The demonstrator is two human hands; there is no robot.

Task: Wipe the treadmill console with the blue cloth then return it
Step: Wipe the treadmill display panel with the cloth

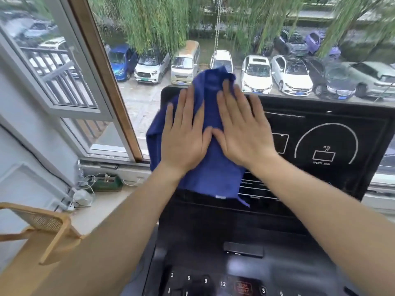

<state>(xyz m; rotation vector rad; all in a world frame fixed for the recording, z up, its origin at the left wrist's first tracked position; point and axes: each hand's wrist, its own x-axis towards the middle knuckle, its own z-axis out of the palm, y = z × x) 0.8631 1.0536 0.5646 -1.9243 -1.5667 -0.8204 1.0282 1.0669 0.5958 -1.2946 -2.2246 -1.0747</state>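
The blue cloth [210,176] is spread over the left part of the black treadmill console [320,133], its top edge rising above the console's upper rim. My left hand [184,135] lies flat on the cloth, fingers apart and pointing up. Just to its right, my right hand [243,129] presses flat on the cloth too, thumbs nearly touching. The console's right side shows a white arc dial and a speed box. Its left display is hidden under the cloth.
Below the screen lies a control panel with number keys and a red stop button [243,287]. A small dark device [243,249] rests on the console tray. An open window [70,82] and a sill with cables are at left, and a wooden chair [42,225] at lower left.
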